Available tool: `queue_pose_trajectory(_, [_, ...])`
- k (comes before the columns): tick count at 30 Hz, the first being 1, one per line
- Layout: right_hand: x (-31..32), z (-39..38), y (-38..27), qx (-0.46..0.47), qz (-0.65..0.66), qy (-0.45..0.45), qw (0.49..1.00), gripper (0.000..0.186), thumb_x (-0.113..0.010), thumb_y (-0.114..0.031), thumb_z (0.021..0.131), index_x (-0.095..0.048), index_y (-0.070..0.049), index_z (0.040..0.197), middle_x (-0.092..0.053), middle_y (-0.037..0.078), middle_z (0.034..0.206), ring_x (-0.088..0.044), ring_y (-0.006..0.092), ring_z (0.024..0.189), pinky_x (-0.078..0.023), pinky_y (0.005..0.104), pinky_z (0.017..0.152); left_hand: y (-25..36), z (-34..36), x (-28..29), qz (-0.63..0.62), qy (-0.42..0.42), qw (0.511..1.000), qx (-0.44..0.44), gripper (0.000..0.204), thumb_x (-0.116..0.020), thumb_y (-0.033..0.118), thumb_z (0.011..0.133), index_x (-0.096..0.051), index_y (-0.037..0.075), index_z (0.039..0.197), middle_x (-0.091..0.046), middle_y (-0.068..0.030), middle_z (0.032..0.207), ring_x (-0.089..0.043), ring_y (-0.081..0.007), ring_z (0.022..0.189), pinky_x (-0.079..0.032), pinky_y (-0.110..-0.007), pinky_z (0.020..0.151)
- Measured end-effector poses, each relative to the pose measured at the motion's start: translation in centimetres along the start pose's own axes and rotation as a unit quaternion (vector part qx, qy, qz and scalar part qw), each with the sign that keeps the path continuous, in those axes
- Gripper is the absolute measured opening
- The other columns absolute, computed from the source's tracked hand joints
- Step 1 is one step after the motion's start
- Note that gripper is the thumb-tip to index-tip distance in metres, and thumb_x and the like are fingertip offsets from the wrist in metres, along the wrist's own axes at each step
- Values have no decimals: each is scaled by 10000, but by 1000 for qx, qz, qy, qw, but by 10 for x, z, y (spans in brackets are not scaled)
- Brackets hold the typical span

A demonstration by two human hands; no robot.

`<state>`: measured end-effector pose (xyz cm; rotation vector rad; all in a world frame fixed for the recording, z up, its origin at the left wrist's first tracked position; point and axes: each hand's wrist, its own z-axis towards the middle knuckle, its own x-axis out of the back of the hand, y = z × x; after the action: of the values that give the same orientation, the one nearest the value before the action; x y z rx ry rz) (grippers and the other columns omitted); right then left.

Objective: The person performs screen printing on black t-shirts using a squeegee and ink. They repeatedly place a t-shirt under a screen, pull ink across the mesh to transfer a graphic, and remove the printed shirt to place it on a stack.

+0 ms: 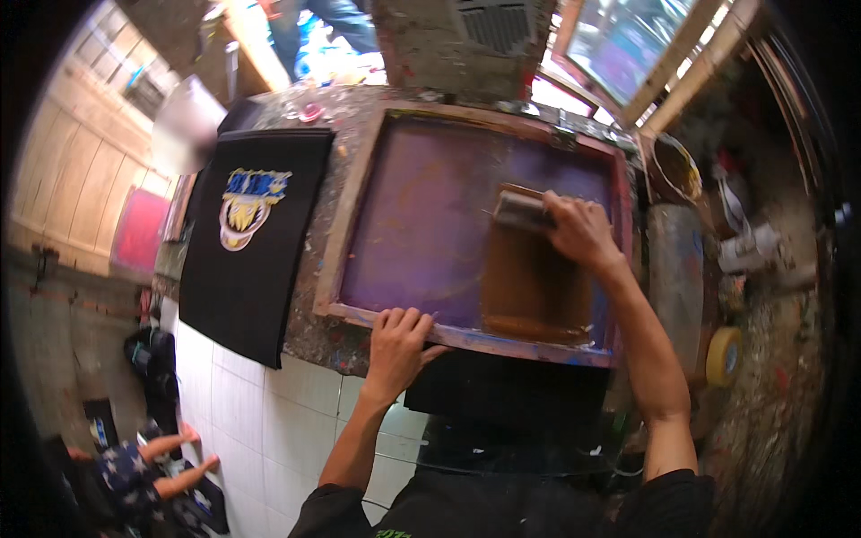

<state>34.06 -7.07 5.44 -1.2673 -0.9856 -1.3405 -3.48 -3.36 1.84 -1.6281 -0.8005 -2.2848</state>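
Note:
A wooden-framed printing screen (337, 260) with purple mesh lies on the worktable in front of me. My left hand (400, 348) grips its near frame edge, fingers curled over the wood and thumb out to the right. My right hand (581, 231) is closed round a squeegee (520, 212), which stands on the mesh right of the middle. A wide band of brown ink (538, 285) runs from the squeegee toward me, almost to the near frame edge. Black cloth (502, 381) shows below that edge; whatever lies under the mesh is hidden.
Left of the screen lies black fabric (242, 291) with a blue, yellow and white print. A metal clamp (563, 134) sits at the far frame edge. To the right are a bucket (676, 169) and yellow tape roll (724, 356). Another person (134, 471) is at lower left.

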Motion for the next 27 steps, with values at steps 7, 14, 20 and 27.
queue_pose_trajectory(7, [33,-122,-82,1,76,-60,995,202,-703,-127,842,-571,-69,982,-698,154,845,-711,380,782,-568,484,667,-2,10,-1,5,-31,999,-20,455,-827,436,756,-633,63,932,-592,-78,910,-579,-285,929,-437,-420,836])
queue_pose_trajectory(14, [61,-149,-118,-91,-37,206,974,488,-796,-511,812,-635,-77,966,-652,93,877,-663,274,880,-415,499,971,0,45,45,8,11,998,-64,501,-808,523,754,-660,66,896,-612,-78,854,-596,-281,896,-433,-421,800])
queue_pose_trajectory(20, [153,-63,-90,-26,-49,372,927,598,-738,-639,801,-681,-77,996,-668,94,936,-661,258,916,-440,465,882,24,112,113,5,387,919,-69,354,-867,282,827,-683,42,1011,-630,-130,1093,-579,-299,973,-455,-473,890])
queue_pose_trajectory(27, [275,31,-36,-30,41,215,975,655,-635,-660,882,-759,-18,933,-756,200,953,-745,351,961,-571,486,848,-7,112,-75,139,-13,988,-73,677,-659,455,971,-507,34,1479,-503,-202,1531,-411,-403,1456,-221,-612,1210])
